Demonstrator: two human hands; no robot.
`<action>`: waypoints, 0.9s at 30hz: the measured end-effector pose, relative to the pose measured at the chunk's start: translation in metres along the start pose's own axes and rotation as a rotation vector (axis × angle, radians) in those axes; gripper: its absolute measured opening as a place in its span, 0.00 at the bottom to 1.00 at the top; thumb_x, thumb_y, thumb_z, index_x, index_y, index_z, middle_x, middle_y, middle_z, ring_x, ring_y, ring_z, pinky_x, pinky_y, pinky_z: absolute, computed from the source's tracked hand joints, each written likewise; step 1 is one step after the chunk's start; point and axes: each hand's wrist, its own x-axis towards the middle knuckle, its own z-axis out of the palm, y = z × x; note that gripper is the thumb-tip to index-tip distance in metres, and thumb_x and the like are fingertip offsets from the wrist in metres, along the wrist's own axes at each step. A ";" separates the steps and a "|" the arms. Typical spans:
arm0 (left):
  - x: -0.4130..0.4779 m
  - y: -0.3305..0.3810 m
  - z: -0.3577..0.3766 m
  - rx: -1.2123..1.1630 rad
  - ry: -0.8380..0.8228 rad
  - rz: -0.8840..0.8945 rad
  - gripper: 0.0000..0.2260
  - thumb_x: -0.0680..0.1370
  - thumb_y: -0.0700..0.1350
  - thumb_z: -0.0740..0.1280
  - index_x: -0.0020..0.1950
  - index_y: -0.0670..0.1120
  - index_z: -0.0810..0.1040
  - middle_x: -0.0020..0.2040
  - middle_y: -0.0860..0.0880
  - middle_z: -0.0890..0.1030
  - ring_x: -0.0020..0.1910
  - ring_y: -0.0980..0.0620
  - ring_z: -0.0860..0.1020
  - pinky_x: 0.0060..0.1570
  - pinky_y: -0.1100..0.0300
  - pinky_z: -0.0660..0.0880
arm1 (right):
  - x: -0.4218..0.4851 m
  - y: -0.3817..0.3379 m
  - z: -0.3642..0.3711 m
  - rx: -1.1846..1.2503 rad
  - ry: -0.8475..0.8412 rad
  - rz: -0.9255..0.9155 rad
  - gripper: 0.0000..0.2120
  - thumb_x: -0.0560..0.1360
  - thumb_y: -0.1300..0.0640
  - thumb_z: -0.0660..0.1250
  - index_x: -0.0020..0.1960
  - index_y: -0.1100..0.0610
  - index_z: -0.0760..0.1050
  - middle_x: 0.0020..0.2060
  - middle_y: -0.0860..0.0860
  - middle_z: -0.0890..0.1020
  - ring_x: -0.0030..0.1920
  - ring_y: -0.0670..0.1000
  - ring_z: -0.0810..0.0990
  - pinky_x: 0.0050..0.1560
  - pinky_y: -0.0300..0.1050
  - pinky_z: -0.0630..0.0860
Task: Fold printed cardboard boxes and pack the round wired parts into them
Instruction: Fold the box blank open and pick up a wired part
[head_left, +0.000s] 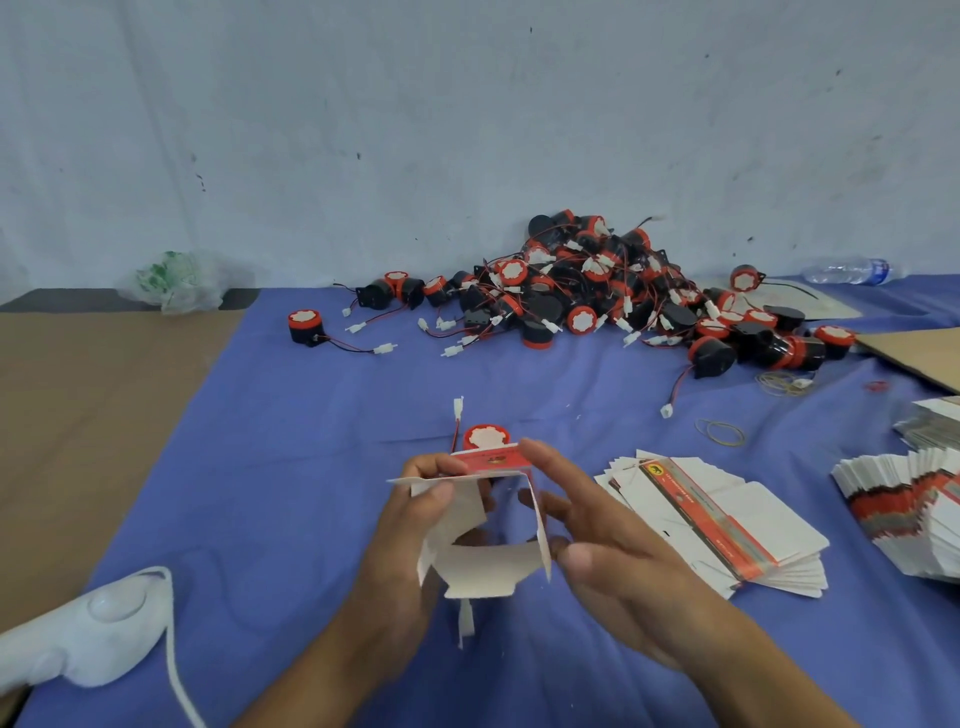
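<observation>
Nearest the viewer, above a blue-covered table (260, 467), the left hand (410, 519) gripped the left side of a half-folded printed cardboard box (483, 566), fingers curled round its flap, while the right hand (613, 551) lay with fingers nearly straight against the box's right wall. Just behind the box stood one round wired part (485, 435) with a red top, its wire pointing up, and to the right lay fanned stacks of flat boxes (711, 525). Farthest back, against the wall, sat a large pile of round wired parts (597, 291), with a plastic bag (176, 283) off to the left and a water bottle (852, 270) to the right.
</observation>
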 end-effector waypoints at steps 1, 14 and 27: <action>0.000 0.000 0.000 0.029 -0.010 0.008 0.11 0.69 0.54 0.70 0.48 0.52 0.79 0.50 0.44 0.83 0.48 0.47 0.81 0.44 0.53 0.79 | -0.001 0.001 -0.003 -0.023 0.004 0.017 0.35 0.70 0.49 0.75 0.74 0.38 0.67 0.75 0.51 0.67 0.71 0.51 0.72 0.64 0.51 0.74; -0.005 -0.006 0.002 0.475 -0.273 0.119 0.27 0.71 0.69 0.68 0.67 0.61 0.70 0.55 0.52 0.76 0.50 0.53 0.76 0.50 0.58 0.76 | 0.002 0.002 0.006 -0.111 0.368 0.002 0.12 0.72 0.54 0.66 0.54 0.44 0.80 0.55 0.46 0.82 0.54 0.50 0.82 0.50 0.41 0.78; -0.005 -0.007 0.011 0.226 0.154 -0.012 0.03 0.78 0.47 0.65 0.49 0.53 0.77 0.45 0.47 0.79 0.41 0.53 0.78 0.40 0.59 0.75 | 0.005 0.016 0.020 -0.483 0.163 -0.261 0.23 0.77 0.32 0.58 0.71 0.35 0.67 0.75 0.36 0.59 0.78 0.44 0.58 0.69 0.30 0.62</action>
